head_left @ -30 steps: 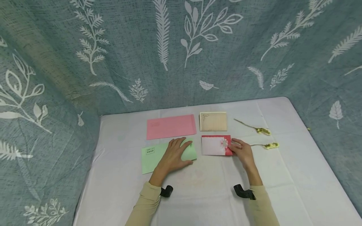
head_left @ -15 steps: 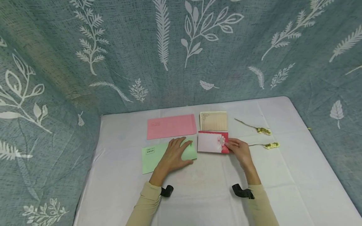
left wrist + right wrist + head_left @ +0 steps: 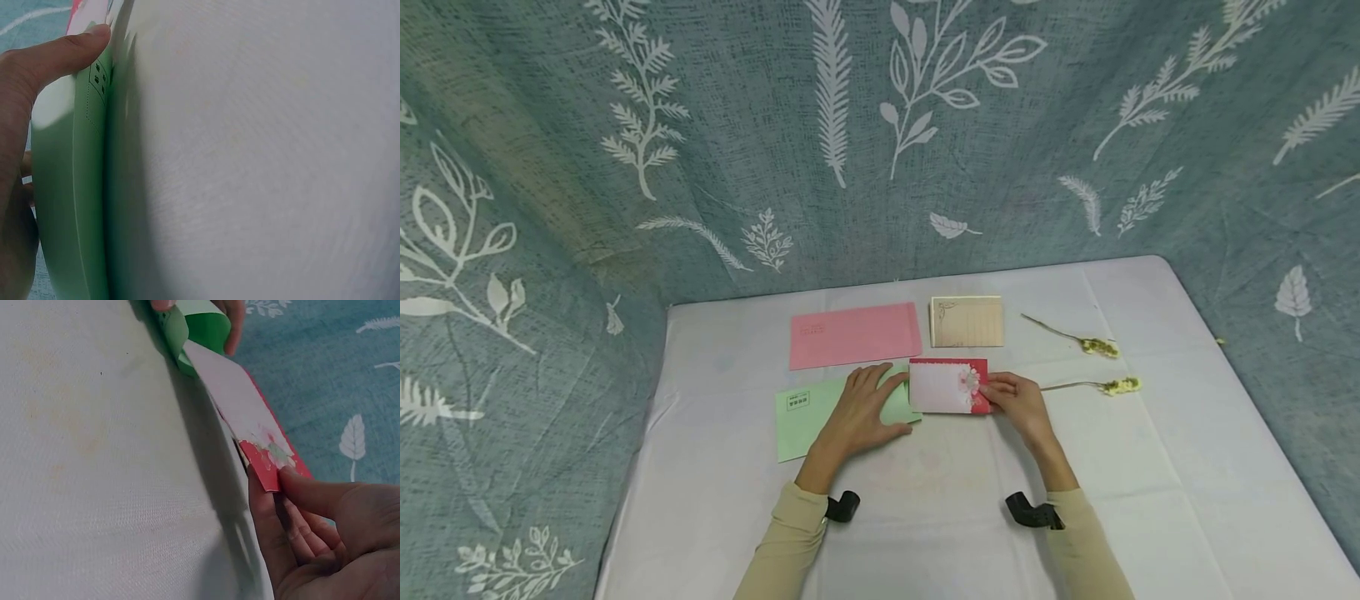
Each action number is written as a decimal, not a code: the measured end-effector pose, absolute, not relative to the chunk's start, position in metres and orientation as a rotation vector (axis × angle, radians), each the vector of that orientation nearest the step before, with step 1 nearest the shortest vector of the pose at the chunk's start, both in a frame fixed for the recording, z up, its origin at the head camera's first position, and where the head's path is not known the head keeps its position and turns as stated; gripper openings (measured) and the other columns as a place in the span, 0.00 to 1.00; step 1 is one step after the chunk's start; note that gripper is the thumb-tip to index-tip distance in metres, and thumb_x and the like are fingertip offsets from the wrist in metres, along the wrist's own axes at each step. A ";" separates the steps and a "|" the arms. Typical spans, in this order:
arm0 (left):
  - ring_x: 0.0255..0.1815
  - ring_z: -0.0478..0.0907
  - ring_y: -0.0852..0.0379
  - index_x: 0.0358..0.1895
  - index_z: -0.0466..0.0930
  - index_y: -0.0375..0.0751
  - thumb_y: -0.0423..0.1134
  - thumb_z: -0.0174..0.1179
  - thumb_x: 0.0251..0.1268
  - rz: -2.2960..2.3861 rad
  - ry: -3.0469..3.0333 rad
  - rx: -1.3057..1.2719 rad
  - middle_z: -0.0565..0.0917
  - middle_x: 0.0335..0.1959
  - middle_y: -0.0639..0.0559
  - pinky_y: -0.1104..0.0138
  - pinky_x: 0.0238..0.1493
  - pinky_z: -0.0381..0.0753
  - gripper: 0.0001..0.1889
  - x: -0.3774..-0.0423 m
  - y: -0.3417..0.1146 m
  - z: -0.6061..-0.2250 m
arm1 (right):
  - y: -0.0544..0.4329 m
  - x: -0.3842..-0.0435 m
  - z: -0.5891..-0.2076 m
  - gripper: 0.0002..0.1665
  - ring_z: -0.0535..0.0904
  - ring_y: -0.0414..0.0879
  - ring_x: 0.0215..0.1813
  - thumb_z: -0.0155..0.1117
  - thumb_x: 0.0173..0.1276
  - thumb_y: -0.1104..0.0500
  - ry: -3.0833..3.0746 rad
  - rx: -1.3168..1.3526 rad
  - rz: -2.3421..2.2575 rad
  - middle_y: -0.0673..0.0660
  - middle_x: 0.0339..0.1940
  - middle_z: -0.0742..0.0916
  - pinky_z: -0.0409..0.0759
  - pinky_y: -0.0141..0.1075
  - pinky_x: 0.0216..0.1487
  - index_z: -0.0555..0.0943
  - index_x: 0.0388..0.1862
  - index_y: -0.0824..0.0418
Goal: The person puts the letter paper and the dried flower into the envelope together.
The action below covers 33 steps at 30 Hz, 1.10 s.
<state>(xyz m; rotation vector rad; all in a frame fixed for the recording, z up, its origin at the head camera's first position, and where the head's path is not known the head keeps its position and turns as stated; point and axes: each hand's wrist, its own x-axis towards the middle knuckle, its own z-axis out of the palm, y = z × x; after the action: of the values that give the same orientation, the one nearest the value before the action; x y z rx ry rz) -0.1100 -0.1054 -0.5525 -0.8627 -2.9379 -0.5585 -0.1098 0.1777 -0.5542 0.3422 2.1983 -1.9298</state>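
A green envelope [image 3: 805, 421] lies in front of me, with my left hand [image 3: 859, 417] holding it across its right end, thumb on the near edge and fingers on the far edge. In the right wrist view the mouth of the envelope [image 3: 209, 330] bows apart under that squeeze. My right hand [image 3: 1021, 408] pinches the right end of a white card with red borders and a printed flower [image 3: 936, 386], thumb on top. The card's left end is at the envelope's mouth; how far it reaches inside I cannot tell.
A pink envelope [image 3: 853, 336] lies behind the green one. Right of it is a beige lined card or stack of cards [image 3: 967, 322]. Two yellow flower sprigs, one farther back [image 3: 1099, 347] and one nearer [image 3: 1122, 386], lie to the right on the white tablecloth [image 3: 940, 517].
My right hand has carried the white and red card leftward to the green envelope's mouth, rising slightly in view midway. The left hand and envelope have stayed put.
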 end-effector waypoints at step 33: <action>0.68 0.65 0.44 0.68 0.71 0.47 0.60 0.72 0.48 -0.546 -2.908 -0.869 0.69 0.67 0.41 0.48 0.70 0.59 0.42 -0.109 -0.106 -0.553 | 0.170 -0.112 -0.558 0.19 0.79 0.34 0.31 0.68 0.65 0.63 2.479 0.210 -1.616 0.62 0.37 0.89 0.75 0.25 0.31 0.82 0.51 0.74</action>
<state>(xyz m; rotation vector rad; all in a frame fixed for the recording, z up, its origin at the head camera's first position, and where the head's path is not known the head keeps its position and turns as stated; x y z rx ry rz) -0.1088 -0.1062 -0.5535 -0.8687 -2.9078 -0.5462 -0.1117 0.1702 -0.5580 0.2097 2.4789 -1.6155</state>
